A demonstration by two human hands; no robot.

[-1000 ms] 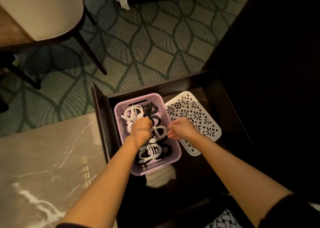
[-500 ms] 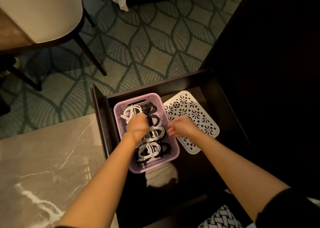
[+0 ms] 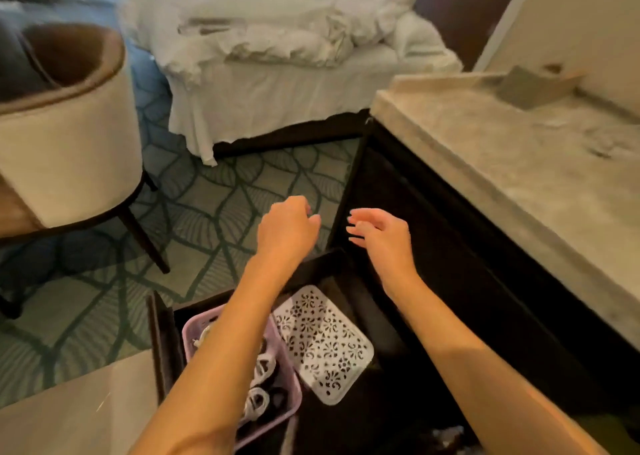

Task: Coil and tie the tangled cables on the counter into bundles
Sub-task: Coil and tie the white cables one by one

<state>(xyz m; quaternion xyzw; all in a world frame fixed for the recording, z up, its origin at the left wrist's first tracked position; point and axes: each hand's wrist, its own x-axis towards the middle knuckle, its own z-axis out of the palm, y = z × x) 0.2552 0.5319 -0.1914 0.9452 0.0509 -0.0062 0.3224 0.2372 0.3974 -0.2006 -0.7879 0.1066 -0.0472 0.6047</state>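
A lilac basket [image 3: 194, 333] sits in an open dark drawer [image 3: 161, 337] at the bottom of the view. Coiled white and black cable bundles [image 3: 258, 401] lie inside it, partly hidden by my left forearm. Beside the basket lies a white perforated lid [image 3: 322, 344]. My left hand [image 3: 285, 229] is raised above the floor, away from the basket, its fingers loosely curled and holding nothing. My right hand [image 3: 379, 231] hovers at the same height over the dark cabinet front, fingers relaxed and empty.
A marble counter [image 3: 519, 184] runs along the right, with a flat grey object [image 3: 530, 87] at its far end. Another marble surface [image 3: 79, 416] lies at bottom left. A cream armchair [image 3: 65, 136] stands left, and a bed with rumpled white sheets [image 3: 277, 39] behind.
Both hands have lifted out of the basket and drawer. The left hand let go of the cable bundles. The view has swung upward, so the bed and counter now show.
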